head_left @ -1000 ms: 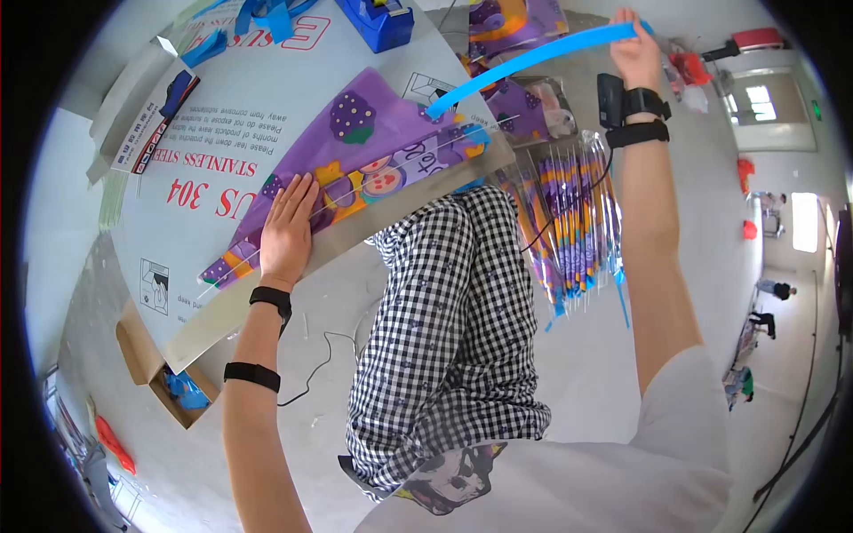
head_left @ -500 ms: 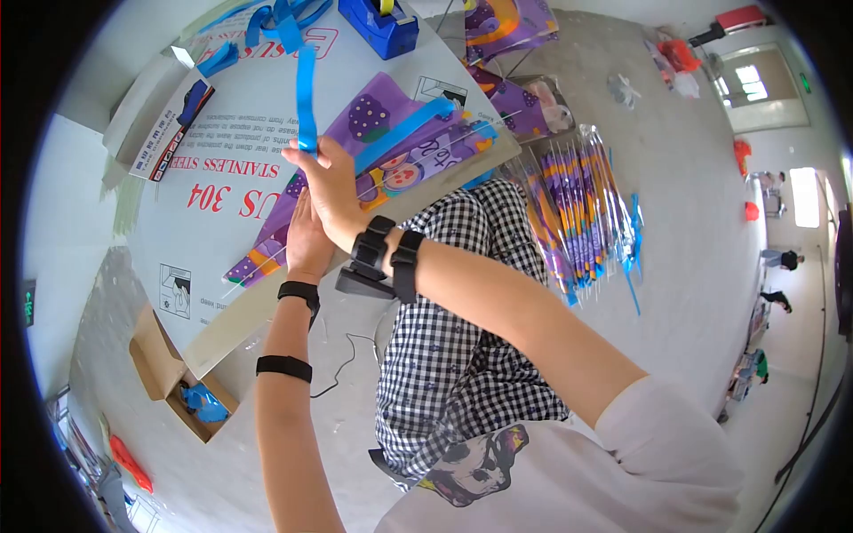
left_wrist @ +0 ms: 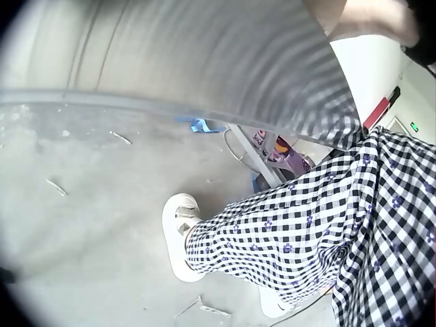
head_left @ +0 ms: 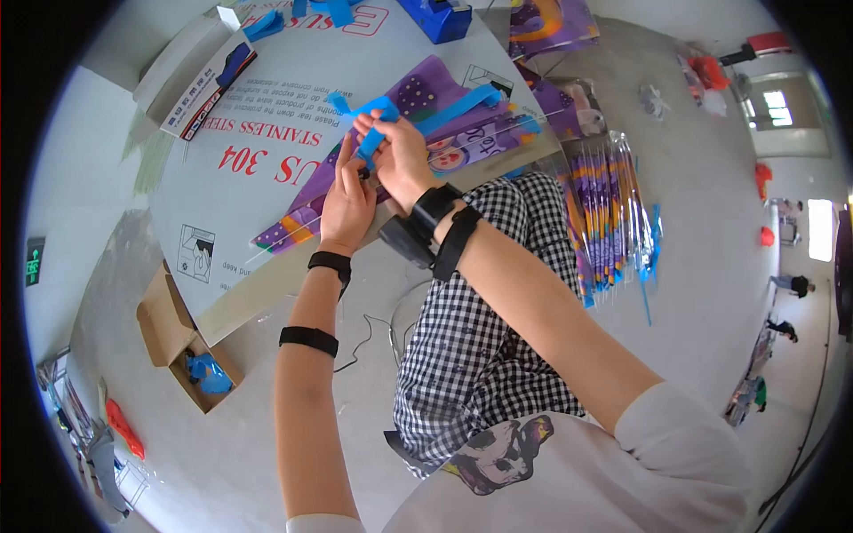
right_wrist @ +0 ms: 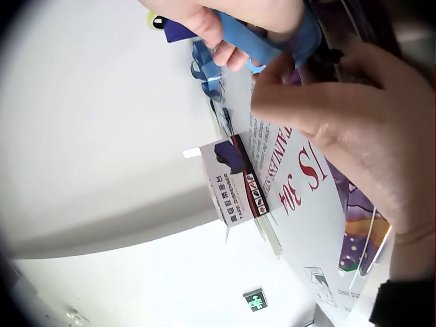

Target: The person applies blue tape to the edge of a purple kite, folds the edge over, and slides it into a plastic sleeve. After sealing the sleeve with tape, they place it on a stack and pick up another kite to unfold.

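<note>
A folded purple sheet (head_left: 432, 78) with a fruit print and thin rods lies at a slant on the board (head_left: 191, 164). My right hand (head_left: 404, 162) pinches a blue ribbon (head_left: 370, 147) above the sheet's middle, and the ribbon's far stretch (head_left: 462, 107) runs along the sheet to the right. My left hand (head_left: 348, 211) is close beside it, its bent fingers and thumb pinching the ribbon's lower part. In the right wrist view, a small dark piece (right_wrist: 332, 56) shows between the two hands. The left wrist view catches only the board's underside and checked trousers (left_wrist: 286, 231).
A blue tape dispenser (head_left: 437, 19) and loose blue ribbons (head_left: 336, 11) are at the board's far edge. A tape dispenser carton (head_left: 206, 96) stands on the left. Wrapped purple bundles (head_left: 609, 213) lie to the right. An open cardboard box (head_left: 167, 313) sits on the floor.
My right hand came from far right, drawing the ribbon over the sheet to the left hand. The left hand went from resting flat on the sheet to pinching with bent fingers.
</note>
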`<control>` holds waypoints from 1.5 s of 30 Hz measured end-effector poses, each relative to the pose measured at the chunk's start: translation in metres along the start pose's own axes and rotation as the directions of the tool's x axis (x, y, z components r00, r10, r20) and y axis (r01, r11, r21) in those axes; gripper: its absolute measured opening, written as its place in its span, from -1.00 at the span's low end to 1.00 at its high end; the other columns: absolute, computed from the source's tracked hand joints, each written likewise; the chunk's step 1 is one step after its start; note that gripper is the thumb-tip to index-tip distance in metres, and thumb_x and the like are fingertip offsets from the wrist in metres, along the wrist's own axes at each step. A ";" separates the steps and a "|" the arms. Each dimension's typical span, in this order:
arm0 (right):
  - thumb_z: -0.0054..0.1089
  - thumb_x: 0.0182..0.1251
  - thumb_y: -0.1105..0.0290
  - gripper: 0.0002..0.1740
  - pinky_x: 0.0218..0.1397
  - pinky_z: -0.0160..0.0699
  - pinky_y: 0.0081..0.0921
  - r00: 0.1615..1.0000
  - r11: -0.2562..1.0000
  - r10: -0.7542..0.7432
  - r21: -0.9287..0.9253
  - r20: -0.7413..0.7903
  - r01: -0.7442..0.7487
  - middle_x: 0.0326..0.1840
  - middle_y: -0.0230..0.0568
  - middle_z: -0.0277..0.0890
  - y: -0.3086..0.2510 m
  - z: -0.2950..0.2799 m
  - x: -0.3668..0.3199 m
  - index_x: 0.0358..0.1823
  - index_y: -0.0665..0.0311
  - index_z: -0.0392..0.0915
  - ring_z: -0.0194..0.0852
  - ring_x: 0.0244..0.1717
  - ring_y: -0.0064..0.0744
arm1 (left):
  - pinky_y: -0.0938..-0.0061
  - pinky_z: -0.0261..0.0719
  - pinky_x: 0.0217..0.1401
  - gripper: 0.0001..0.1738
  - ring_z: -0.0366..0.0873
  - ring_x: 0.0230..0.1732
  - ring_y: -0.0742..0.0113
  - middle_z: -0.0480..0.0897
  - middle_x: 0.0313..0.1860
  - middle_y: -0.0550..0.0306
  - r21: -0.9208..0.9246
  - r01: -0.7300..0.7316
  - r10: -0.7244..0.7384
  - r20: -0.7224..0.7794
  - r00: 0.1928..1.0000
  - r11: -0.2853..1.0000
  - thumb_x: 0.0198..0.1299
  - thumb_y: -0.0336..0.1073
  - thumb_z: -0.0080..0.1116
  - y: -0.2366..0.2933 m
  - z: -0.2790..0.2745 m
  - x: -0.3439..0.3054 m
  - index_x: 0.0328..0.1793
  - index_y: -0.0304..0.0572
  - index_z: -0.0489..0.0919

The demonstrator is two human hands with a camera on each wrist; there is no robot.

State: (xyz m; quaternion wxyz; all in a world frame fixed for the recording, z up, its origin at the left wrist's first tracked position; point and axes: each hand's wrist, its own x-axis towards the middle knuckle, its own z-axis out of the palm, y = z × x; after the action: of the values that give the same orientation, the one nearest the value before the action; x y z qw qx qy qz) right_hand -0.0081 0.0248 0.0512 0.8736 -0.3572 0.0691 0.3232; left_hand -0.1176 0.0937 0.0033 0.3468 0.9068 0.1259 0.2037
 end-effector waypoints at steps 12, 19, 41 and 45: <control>0.16 0.31 0.61 -0.90 0.24 0.52 -0.36 0.981 0.991 0.043 -0.133 0.191 -0.018 -0.09 -0.13 0.64 0.005 -0.007 -0.013 -0.20 0.26 0.51 0.62 0.07 -0.28 | 0.19 0.57 0.27 -0.43 0.56 0.27 -0.15 0.57 0.24 -0.25 -0.209 0.069 -0.092 -0.102 0.991 0.976 0.33 -0.26 0.22 0.005 -0.003 0.004 0.37 -0.36 0.32; 0.22 0.33 0.54 -0.93 0.24 0.52 -0.37 0.988 0.936 0.032 -0.352 0.154 0.025 -0.15 -0.16 0.68 -0.002 0.002 -0.023 -0.21 0.23 0.54 0.65 0.05 -0.30 | 0.16 0.63 0.06 -0.60 0.61 0.12 -0.17 0.60 0.20 -0.19 -0.166 0.131 -0.150 -0.104 0.983 0.977 0.36 -0.33 0.15 -0.001 0.000 0.002 0.25 -0.31 0.40; 0.41 0.23 0.35 -0.75 -0.30 0.57 -0.40 0.916 0.601 -0.377 -0.789 -0.136 0.130 -0.41 -0.25 0.64 -0.132 -0.100 0.054 -0.51 0.31 0.58 0.65 -0.37 -0.41 | 0.37 0.63 -0.02 -0.81 0.66 0.06 0.15 0.63 0.19 -0.05 -0.207 0.248 -0.293 -0.226 0.929 0.947 0.35 -0.34 0.23 0.017 0.002 0.024 -0.22 -0.38 0.61; 0.41 0.18 0.37 -0.76 -0.35 0.60 -0.40 0.911 0.377 -0.404 -0.922 -0.083 0.083 -0.47 -0.14 0.68 -0.128 -0.109 0.060 -0.53 0.37 0.61 0.68 -0.45 -0.34 | 0.29 0.63 0.01 -0.85 0.69 0.00 0.09 0.65 0.08 -0.08 -0.121 0.297 -0.321 -0.294 0.901 0.947 0.23 -0.40 0.28 0.022 0.006 0.027 -0.28 -0.38 0.59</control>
State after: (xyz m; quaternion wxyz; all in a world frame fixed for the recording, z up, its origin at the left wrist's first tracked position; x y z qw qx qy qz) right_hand 0.1294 -0.0861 0.0244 0.5591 -0.8198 -0.0403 0.1171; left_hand -0.0891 0.0840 0.0219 0.3837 0.8188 0.3134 0.2901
